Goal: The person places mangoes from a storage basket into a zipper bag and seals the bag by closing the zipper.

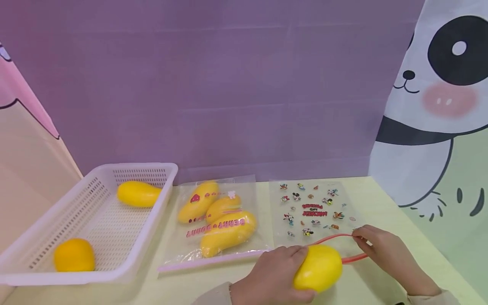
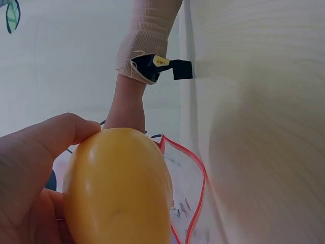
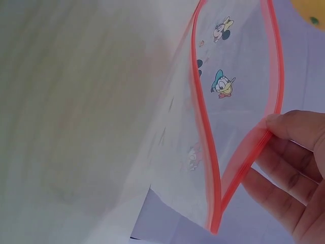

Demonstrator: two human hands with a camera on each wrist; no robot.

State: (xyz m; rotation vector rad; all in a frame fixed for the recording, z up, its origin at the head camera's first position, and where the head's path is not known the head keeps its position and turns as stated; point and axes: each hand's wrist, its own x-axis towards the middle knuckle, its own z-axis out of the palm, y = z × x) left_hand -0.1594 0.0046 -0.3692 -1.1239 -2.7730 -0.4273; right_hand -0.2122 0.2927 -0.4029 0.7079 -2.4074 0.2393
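My left hand (image 1: 271, 275) grips a smooth yellow mango (image 1: 319, 269), its thumb and fingers curled around the fruit. The mango overlaps the mouth of a clear zip bag (image 1: 280, 212) printed with cartoon characters. My right hand (image 1: 390, 256) pinches the bag's red zip edge (image 3: 274, 81) between thumb and fingers. In the right wrist view the two red edges stand apart, so the mouth gapes. From the left wrist, the mango (image 2: 119, 188) fills the lower middle, with the red rim just behind it. The mango hides part of the bag's mouth in the head view.
A second clear bag (image 1: 244, 190) with a pink edge lies left of the printed one, with three mangoes (image 1: 228, 233) inside. Further left, a white plastic basket (image 1: 110, 224) holds a yellow mango (image 1: 138, 194) and an orange-yellow fruit (image 1: 74, 255). A purple backdrop (image 1: 228, 84) rises behind the table.
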